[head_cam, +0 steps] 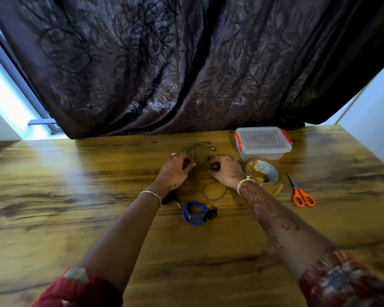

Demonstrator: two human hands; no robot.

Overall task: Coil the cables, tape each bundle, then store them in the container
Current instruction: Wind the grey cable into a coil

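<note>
At the back, curtain [186, 63]: dark brown, leaf-patterned, hanging in folds down to the far edge of the surface, with bright light at its left side.
Surface [75, 196]: glossy yellow-brown wood grain that fills the lower half of the view and carries everything below.
Container [263, 142]: clear plastic box with its lid on and orange clips at both ends. It stands at the far right, just in front of the curtain and beyond the tape roll.
Left hand [175, 168]: fingers curled, gripping the left side of the thin cable; a fine bracelet [150, 193] sits on the wrist.
Right hand [225, 168]: fingers curled round the right side of the same coil. The exact pinch is blurred.
Tape roll [273, 171]: wide, clear and yellowish, lying flat just right of the right wrist and near the container's front.
Scissors [300, 194]: orange handles toward the person, blades closed and pointing away, to the right of the tape roll.
Blue cable [192, 214]: coiled into a small bundle with a dark plug at its right, lying between the two forearms, nearer the person than the hands.
Thin cable [195, 146]: a loose coil held up between both hands, with a small metal plug showing at its upper right.
Black loop [204, 191]: a thin single ring of wire lying flat just below the right hand and beyond the blue cable.
Black cable [167, 199]: a small dark bundle with a metal jack, partly hidden beside the left wrist.
</note>
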